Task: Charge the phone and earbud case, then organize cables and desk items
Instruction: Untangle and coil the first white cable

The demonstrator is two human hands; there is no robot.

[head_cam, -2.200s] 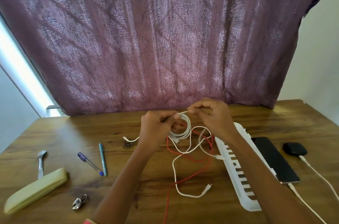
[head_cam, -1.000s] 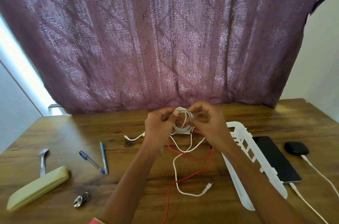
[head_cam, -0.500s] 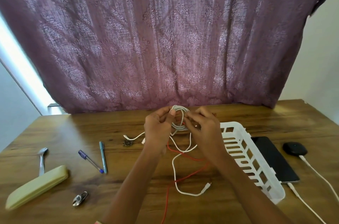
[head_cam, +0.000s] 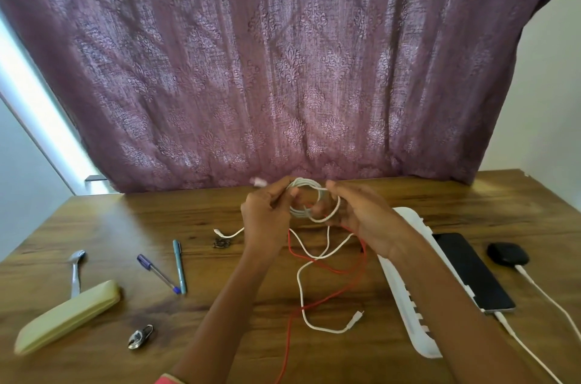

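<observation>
My left hand [head_cam: 267, 218] and my right hand [head_cam: 361, 220] hold a coil of white cable [head_cam: 309, 198] up above the middle of the wooden desk [head_cam: 125, 217]; both pinch its loops. The cable's loose tail hangs down to a plug [head_cam: 355, 319] lying on the desk, crossing a red cable [head_cam: 327, 298]. At the right a black phone [head_cam: 471, 273] lies with a white charging cable [head_cam: 518, 338] plugged into its near end. A black earbud case [head_cam: 507, 253] beside it also has a white cable [head_cam: 547, 295] plugged in.
A white slatted plastic basket [head_cam: 405, 298] lies under my right forearm, left of the phone. On the left lie two pens [head_cam: 169, 270], a spoon [head_cam: 75, 270], a cream case [head_cam: 67, 316], a small padlock [head_cam: 140, 336] and a small metal item [head_cam: 221, 243]. A purple curtain [head_cam: 283, 69] hangs behind the desk.
Both hands have kept winding the white cable into a coil and lifted it slightly towards the curtain. The white basket rocked up under my right forearm and has dropped back down.
</observation>
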